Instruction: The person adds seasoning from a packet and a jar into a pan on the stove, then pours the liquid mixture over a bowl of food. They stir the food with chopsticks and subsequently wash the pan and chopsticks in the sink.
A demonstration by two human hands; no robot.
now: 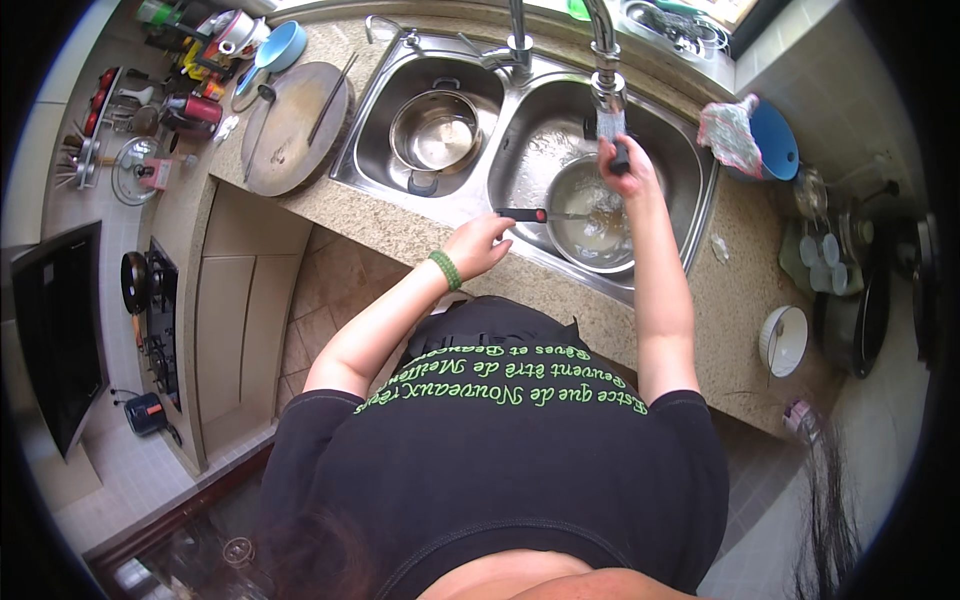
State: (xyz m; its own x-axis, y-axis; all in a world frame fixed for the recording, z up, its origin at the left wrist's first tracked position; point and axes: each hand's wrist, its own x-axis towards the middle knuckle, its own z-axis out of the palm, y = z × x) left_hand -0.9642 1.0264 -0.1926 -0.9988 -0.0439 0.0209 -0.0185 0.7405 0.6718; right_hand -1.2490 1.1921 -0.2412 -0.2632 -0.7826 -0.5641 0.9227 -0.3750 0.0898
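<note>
My left hand (478,246), with a green beaded bracelet on the wrist, grips the end of a black handle (531,215) with a red spot. A metal shaft runs from that handle over the rim of a round metal pot (557,244). Cloudy, churning water fills part of this pot, which sits in the right sink basin (525,161). Under the running kitchen faucet (606,79), my right hand (634,169) is closed around a small black part (619,159). What that part belongs to is hidden by the hand and water.
Another metal pot (435,135) stands in the left basin. A round cutting board (289,150) with a ladle (262,112) and chopsticks (330,97) lies left of the sink. On the right are a blue basin (776,139) with a cloth (731,131) and a white bowl (782,341).
</note>
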